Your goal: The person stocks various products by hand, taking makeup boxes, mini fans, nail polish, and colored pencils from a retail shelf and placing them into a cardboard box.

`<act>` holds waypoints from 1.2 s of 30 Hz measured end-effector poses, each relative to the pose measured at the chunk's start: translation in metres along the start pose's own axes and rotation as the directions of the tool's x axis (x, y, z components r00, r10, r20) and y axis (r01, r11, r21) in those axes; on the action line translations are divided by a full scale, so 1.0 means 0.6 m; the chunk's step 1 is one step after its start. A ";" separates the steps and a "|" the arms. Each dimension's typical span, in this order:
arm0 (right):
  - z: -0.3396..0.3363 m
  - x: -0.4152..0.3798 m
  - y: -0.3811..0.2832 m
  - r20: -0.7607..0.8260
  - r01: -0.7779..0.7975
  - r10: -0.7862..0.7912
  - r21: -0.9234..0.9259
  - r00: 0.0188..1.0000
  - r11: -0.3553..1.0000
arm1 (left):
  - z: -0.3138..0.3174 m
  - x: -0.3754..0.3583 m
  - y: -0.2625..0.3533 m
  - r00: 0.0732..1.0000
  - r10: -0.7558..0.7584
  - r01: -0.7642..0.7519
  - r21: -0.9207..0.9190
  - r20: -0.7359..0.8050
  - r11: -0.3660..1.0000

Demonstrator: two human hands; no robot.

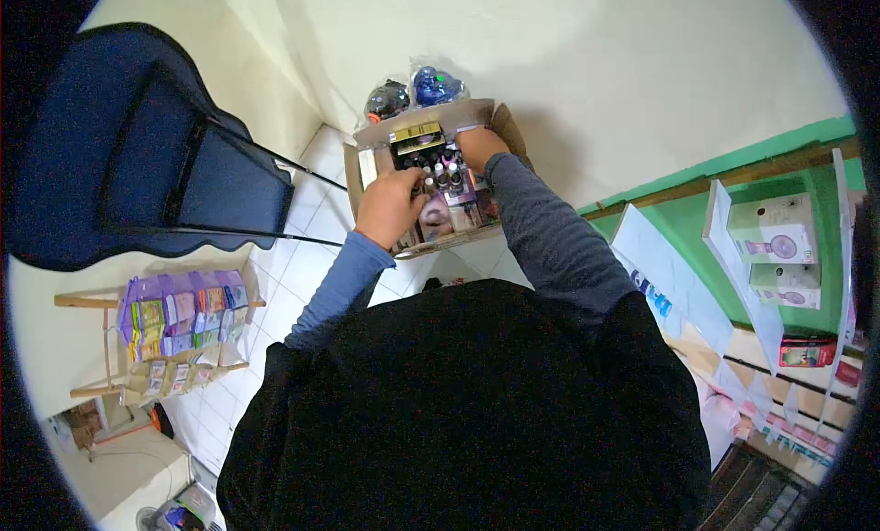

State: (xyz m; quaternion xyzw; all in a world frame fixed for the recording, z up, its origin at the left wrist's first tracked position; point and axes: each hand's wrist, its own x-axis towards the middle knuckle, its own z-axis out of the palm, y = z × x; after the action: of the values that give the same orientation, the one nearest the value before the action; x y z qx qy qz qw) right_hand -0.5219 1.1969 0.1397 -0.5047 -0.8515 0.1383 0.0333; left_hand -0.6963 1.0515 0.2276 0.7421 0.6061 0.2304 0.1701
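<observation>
An open cardboard box (414, 119) in front of me holds several small dark bottles (442, 179), some with white caps. A black-and-gold carton (417, 138) stands at the far side inside it. Purple-pink packages (435, 216) lie at its near side. My left hand (389, 207) reaches over the box's left edge, fingers curled in at the bottles; what they grip, if anything, is hidden. Inside the far right corner is my right hand (480, 149), bent downward, its fingertips out of sight among the contents.
Behind the box, two plastic-wrapped items, one black (388, 100) and one blue (437, 86), rest near the wall. A dark blue padded chair (137, 155) stands left, above a rack of hanging sachets (183, 313). White shelves (669, 265) with boxed fans (775, 242) line the right.
</observation>
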 end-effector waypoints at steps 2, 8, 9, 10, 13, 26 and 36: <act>0.012 0.018 0.011 0.063 0.058 -0.054 -0.049 0.997 0.997 | -0.003 0.002 0.004 1.000 0.015 -0.015 0.013 0.019 1.000; 0.000 0.008 0.010 0.033 0.044 -0.044 0.002 0.998 0.999 | 0.014 0.007 -0.008 0.995 0.097 -0.097 0.009 0.003 0.995; -0.009 0.002 0.007 0.006 0.046 -0.046 0.014 0.999 0.999 | 0.017 0.007 -0.010 0.994 0.108 -0.109 0.003 0.010 0.994; -0.019 -0.005 0.006 -0.021 0.048 -0.047 0.026 0.999 0.999 | 0.018 0.007 -0.009 0.993 0.119 -0.119 -0.002 0.017 0.993; -0.098 -0.060 -0.011 -0.185 0.080 -0.051 0.153 0.981 0.985 | 0.004 0.005 0.015 0.992 0.122 -0.122 -0.009 0.037 0.993; -0.164 -0.483 0.131 -0.391 -0.153 0.594 0.733 0.703 0.663 | 0.054 -0.020 0.219 0.910 0.381 -0.301 -0.370 0.164 0.879; 0.090 -0.760 0.344 -0.141 -0.588 0.816 0.626 0.560 0.512 | 0.199 -0.060 0.349 0.750 0.498 -0.366 -0.353 0.436 0.861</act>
State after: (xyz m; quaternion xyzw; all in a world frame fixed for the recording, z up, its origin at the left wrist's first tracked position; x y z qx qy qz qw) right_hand -0.1343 0.8833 0.0700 -0.8009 -0.4630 0.2479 0.2875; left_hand -0.4648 0.9762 0.2343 0.8696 0.3154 0.1306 0.3568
